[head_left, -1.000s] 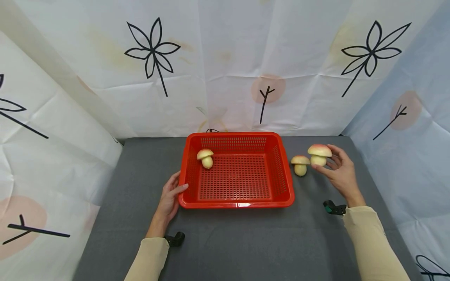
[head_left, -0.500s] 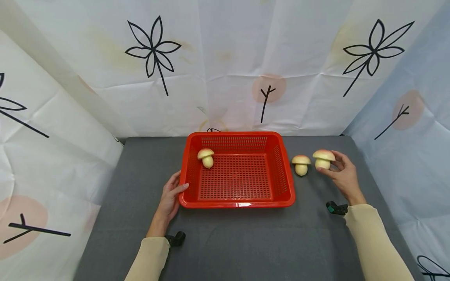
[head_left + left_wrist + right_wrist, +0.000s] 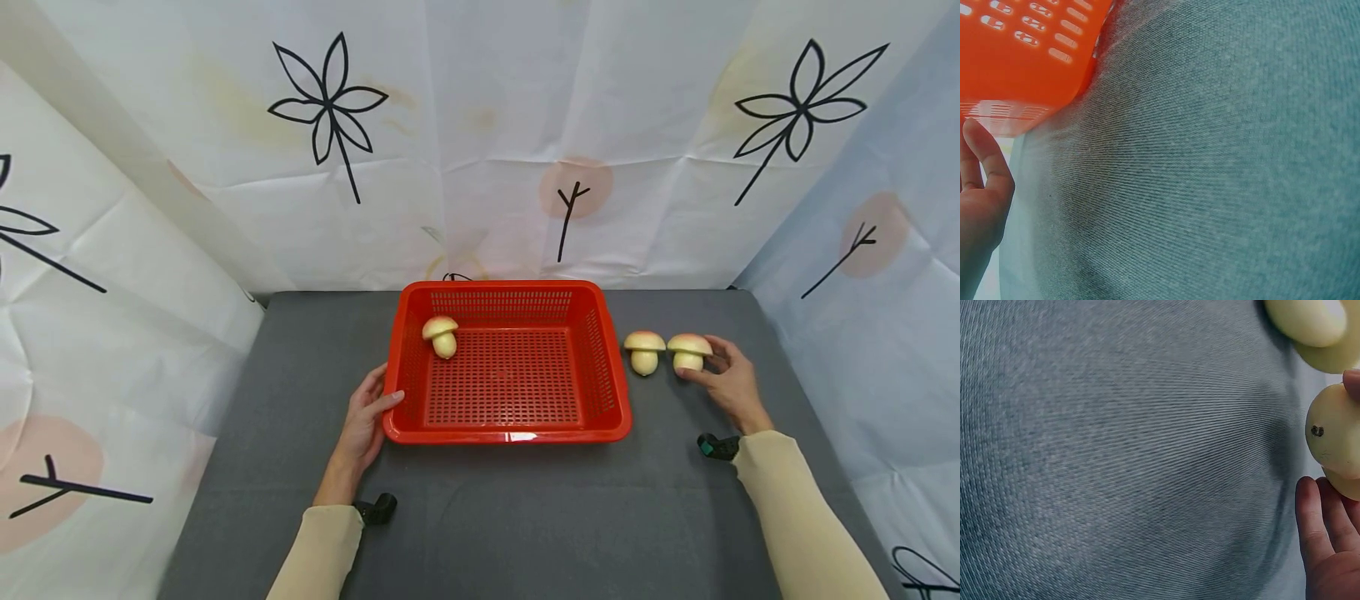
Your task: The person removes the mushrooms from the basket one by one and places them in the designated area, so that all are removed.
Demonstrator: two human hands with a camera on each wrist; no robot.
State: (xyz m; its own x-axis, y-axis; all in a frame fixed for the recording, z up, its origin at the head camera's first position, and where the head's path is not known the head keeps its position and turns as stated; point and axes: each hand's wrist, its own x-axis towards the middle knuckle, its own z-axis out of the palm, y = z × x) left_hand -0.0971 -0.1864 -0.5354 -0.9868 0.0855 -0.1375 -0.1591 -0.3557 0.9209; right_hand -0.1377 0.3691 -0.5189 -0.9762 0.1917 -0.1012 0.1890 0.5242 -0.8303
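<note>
On the near side of the red basket [image 3: 507,437], the grey surface [image 3: 525,525] is crossed at either end by a pale sleeve [image 3: 322,542], and a small black device [image 3: 377,509] is worn at each wrist. At the basket's left wall, the rim is gripped by the left hand [image 3: 363,427], with the thumb laid over it and the fingers kept outside. To the right of the basket, the held mushroom [image 3: 689,348] is pinched by the right hand [image 3: 731,383] between thumb and fingers; whether its base is borne by the surface cannot be told. Between it and the basket, a second mushroom [image 3: 644,351] is stood cap up, close to the held one. Inside the basket, toward the far left corner, a third mushroom [image 3: 441,335] is seen, slightly tilted. Beyond the basket, a white cloth [image 3: 487,108] is hung, printed with black-lined plants.
</note>
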